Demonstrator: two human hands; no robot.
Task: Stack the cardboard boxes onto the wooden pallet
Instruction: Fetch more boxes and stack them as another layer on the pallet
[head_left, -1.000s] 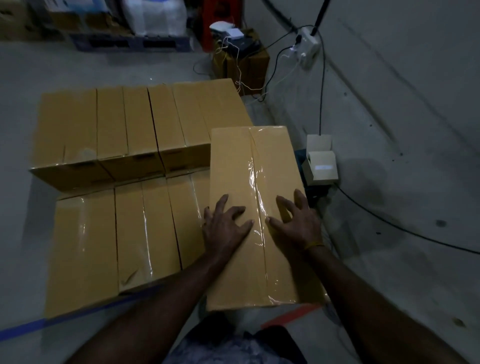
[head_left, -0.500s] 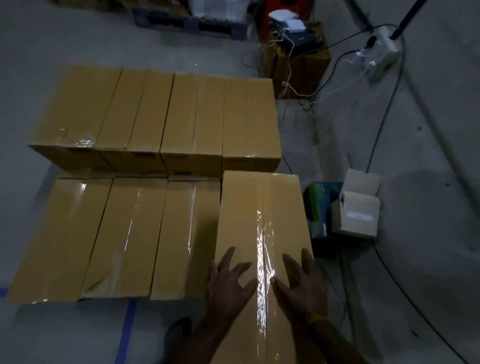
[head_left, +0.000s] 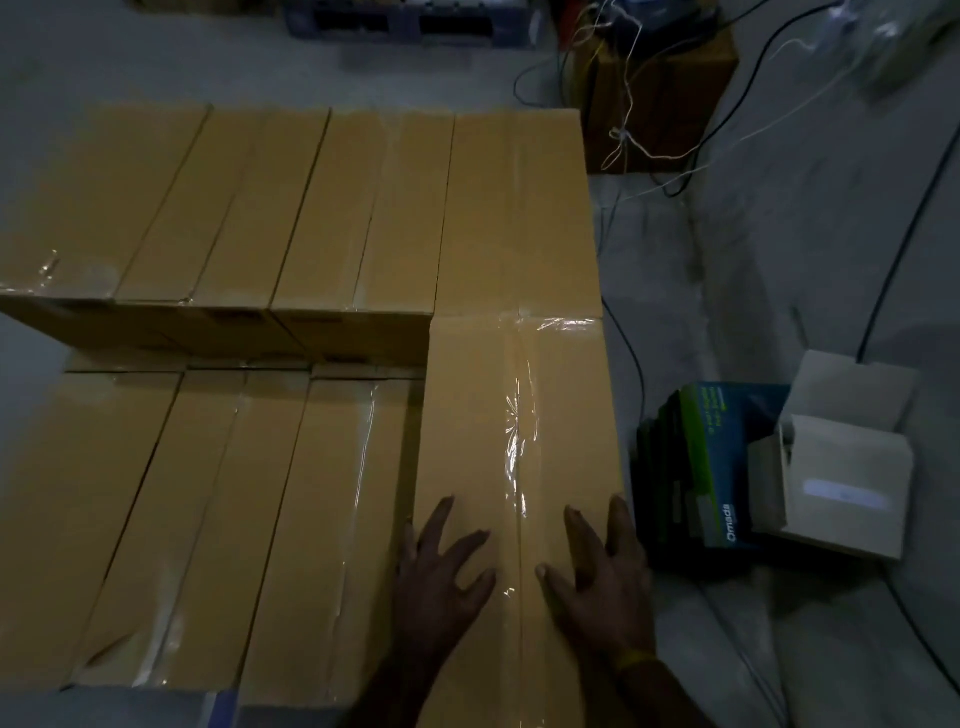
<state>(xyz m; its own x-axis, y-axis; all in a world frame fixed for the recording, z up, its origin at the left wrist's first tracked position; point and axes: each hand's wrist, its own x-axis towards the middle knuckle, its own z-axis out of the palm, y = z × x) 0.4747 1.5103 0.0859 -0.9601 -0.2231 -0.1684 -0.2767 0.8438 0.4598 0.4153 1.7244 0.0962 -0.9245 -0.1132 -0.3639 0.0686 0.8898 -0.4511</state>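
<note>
Sliding home: my left hand (head_left: 441, 577) and right hand (head_left: 597, 582), fingers spread flat, have pushed the box (head_left: 514, 441) flush against the rear row (head_left: 311, 208), filling that upper layer's corner.

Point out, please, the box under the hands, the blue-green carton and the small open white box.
box under the hands (head_left: 498, 415), head view, on its taped top.
blue-green carton (head_left: 727, 467), head view, on its printed top face.
open white box (head_left: 841, 488), head view, on its front panel with the label.
</note>
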